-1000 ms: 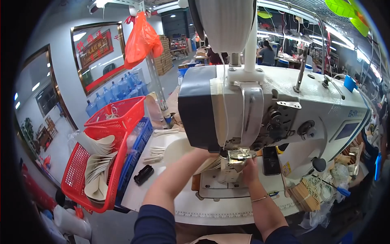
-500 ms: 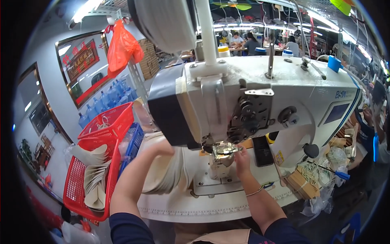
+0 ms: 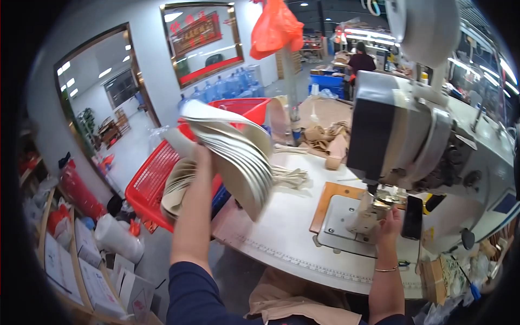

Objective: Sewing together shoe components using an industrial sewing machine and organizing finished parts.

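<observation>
Stack [image 3: 241,168] is up by the basket [image 3: 149,181], left of the machine [image 3: 371,124], long axis running far-left to near-right. Left hand [image 3: 202,156] grips its left edge; right hand [image 3: 389,222]'s well off at the machine, fingers bent, can't tell if holding anything.

Two hands [image 3: 201,155] [image 3: 389,222] (one pair), one sewing machine [image 3: 374,127], two red baskets [image 3: 153,182] [image 3: 253,111].

**Cream fabric-like pieces [image 3: 241,160] in my left hand [image 3: 202,156]**

I hold the fanned stack at left, near a perforated red basket [image 3: 147,187]. My right hand [image 3: 389,227] is up by the needle area of the industrial sewing machine [image 3: 428,138]. Blue water bottles [image 3: 222,86] stand along the far wall.
</observation>
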Demonstrator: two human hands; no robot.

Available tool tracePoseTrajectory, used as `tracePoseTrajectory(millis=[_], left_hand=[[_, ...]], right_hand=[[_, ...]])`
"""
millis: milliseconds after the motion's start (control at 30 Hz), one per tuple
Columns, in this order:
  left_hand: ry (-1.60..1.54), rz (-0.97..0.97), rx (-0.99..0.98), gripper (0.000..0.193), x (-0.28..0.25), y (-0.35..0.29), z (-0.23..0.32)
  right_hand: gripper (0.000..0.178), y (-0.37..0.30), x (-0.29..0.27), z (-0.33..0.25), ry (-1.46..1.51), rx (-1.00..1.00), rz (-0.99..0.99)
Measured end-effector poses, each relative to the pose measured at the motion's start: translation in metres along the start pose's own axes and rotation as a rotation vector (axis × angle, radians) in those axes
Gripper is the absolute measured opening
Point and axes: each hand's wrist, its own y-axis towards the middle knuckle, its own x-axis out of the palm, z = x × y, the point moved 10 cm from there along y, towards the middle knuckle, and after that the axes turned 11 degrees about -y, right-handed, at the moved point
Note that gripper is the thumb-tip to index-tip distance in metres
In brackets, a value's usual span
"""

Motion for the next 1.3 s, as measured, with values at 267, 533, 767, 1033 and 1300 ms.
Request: tracePoseTrajectory(millis=[267, 533, 767, 1033, 1300], left_hand=[[1.123, 0.101, 0.393, 0.047, -0.122, 0.025, 0.284], [1.992, -0.168, -0.08, 0.041, -0.121, -0.011, 0.104], [1.321, -0.512, 0.681, 0.052, 0.174, -0.035, 0.194], [0.402, -0.73, 0.15, 0.031, 0.266, -0.232, -0.025], [0.705, -0.499, 0.68, 0.016, 0.094, -0.416, -0.036]], right_hand=[[0.01, 0.005, -0.006, 0.001, -0.026, -0.065, -0.013], [0.015, -0.028, -0.026, -0.011, 0.036, 0.028, -0.005], [0.008, -0.133, -0.022, -0.026, -0.676, -0.036, -0.14], [0.011, -0.221, 0.078, -0.052, -1.189, -0.836, -0.491], [0.02, -0.203, 0.069, -0.051, -1.154, -0.746, -0.508]])
